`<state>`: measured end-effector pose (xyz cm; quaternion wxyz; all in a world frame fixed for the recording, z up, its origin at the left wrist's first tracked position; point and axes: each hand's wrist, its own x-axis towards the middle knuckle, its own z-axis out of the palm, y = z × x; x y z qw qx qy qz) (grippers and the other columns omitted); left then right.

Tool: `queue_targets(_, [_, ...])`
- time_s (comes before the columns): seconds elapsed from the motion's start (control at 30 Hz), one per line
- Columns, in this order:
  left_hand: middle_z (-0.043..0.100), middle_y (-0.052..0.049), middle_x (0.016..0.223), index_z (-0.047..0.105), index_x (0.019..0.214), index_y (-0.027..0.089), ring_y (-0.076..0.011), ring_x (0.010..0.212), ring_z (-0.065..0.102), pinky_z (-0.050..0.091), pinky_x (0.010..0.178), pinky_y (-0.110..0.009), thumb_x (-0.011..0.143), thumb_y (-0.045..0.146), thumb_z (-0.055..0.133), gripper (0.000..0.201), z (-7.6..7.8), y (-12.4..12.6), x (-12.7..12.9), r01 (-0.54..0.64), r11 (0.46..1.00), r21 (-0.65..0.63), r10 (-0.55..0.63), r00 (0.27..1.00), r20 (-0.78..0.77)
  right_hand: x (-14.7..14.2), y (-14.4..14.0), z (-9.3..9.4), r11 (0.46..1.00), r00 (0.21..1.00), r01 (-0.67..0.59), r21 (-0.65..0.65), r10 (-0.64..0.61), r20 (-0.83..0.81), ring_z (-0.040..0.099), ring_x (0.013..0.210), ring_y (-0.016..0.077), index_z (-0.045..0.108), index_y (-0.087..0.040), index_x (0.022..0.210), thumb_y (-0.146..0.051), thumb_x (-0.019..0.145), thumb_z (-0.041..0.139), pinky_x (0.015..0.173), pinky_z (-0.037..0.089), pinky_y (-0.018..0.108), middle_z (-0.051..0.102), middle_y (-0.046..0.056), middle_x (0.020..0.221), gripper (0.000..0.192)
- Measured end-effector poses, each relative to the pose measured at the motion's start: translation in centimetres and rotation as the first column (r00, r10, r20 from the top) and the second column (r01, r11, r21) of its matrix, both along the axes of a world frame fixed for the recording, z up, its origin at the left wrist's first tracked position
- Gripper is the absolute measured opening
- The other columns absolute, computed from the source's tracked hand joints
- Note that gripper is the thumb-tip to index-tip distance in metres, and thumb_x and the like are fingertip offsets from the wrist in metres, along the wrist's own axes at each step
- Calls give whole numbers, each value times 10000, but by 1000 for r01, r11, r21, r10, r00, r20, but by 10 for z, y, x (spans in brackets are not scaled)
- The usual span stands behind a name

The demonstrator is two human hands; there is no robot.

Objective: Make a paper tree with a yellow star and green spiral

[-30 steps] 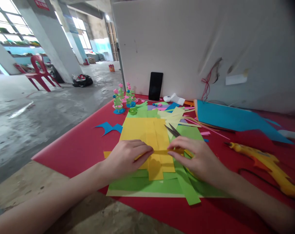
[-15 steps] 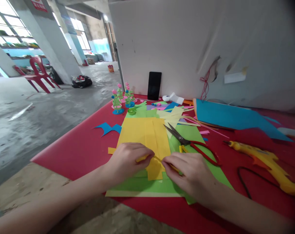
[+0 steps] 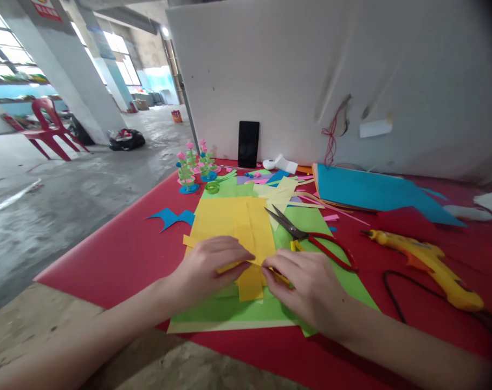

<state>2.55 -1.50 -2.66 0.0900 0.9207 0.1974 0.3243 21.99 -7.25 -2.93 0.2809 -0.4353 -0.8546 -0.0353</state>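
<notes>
While pinched flat, thin yellow strip point(image 3: 252, 264) — papery, creased.

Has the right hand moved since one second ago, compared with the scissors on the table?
Yes. The right hand has slid left and toward the person, uncovering the scissors, and now meets the left hand on the yellow strip.

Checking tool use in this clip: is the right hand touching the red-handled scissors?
Apart. The head view shows the right hand on the yellow strip, with green paper visible between it and the scissors.
</notes>
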Motion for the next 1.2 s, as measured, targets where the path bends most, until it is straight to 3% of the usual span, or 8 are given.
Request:
queue_targets(0.13, [691, -47, 705, 622, 794, 123, -123, 650, 635, 512, 768, -282, 764, 77, 543, 96, -8, -9, 9, 56, 998, 33, -57, 998, 29, -3, -1, -1, 999, 999, -32, -6, 32, 39, 479, 540, 114, 560, -170, 758, -161, 843, 441, 494, 274, 270, 557, -2, 642, 147])
queue_targets(0.33, [674, -36, 633, 641, 744, 132, -123, 611, 628, 505, 573, -206, 757, 108, 558, 87, -4, 3, -1, -110, 993, 53, 107, 992, 61, -2, 2, 6, 1000, 998, -9, 23, 8, 62, 471, 526, 117, 556, -165, 742, -144, 841, 427, 490, 245, 274, 556, 7, 639, 164])
queue_targets(0.6, [715, -39, 725, 663, 750, 161, -143, 616, 655, 506, 557, -207, 752, 184, 570, 96, 7, 35, -29, -358, 933, 43, 353, 931, 97, 28, -3, 36, 990, 990, 135, 50, -132, -53, 536, 606, 118, 557, -178, 828, -177, 834, 468, 536, 333, 253, 617, 12, 765, 88])
queue_targets(0.8, [717, -38, 718, 663, 777, 188, -184, 643, 667, 516, 587, -248, 770, 255, 551, 131, 9, 58, -47, -487, 874, 3, 483, 868, 113, 56, 8, 63, 946, 942, 152, -285, -226, -249, 535, 691, 154, 532, -203, 748, -214, 795, 516, 640, 396, 284, 587, 7, 748, 51])
queue_targets(0.9, [710, -78, 846, 640, 891, 161, -190, 747, 666, 520, 631, -253, 840, 269, 448, 227, 10, 53, -42, -459, 888, -32, 460, 884, 88, 60, 17, 67, 893, 941, 27, -449, -174, -289, 537, 671, 147, 539, -200, 715, -250, 801, 512, 601, 433, 261, 575, 11, 722, 103])
queue_targets(1.03, [659, -74, 1050, 575, 1069, 179, -169, 948, 618, 500, 794, -252, 822, 298, 490, 287, 10, 27, -19, -269, 960, -84, 267, 963, -29, 58, 27, 65, 740, 909, -188, -646, -118, -399, 542, 616, 124, 554, -191, 730, -270, 788, 529, 551, 461, 227, 557, 3, 698, 101])
queue_targets(1.13, [657, -115, 1027, 572, 1069, 127, -215, 993, 588, 449, 899, -337, 715, 333, 626, 413, 6, 12, -6, -54, 970, -237, 52, 999, -15, 54, 35, 62, 657, 848, -291, -695, -159, -505, 548, 594, 116, 545, -186, 765, -284, 793, 523, 572, 479, 241, 543, 1, 709, 105])
queue_targets(1.2, [673, -119, 947, 592, 1018, 112, -205, 903, 620, 486, 828, -324, 738, 315, 604, 347, 2, 8, -2, -46, 950, -308, 52, 999, 11, 53, 41, 59, 627, 804, -335, -703, -199, -561, 548, 568, 119, 538, -182, 774, -287, 795, 519, 579, 481, 260, 545, 2, 684, 109])
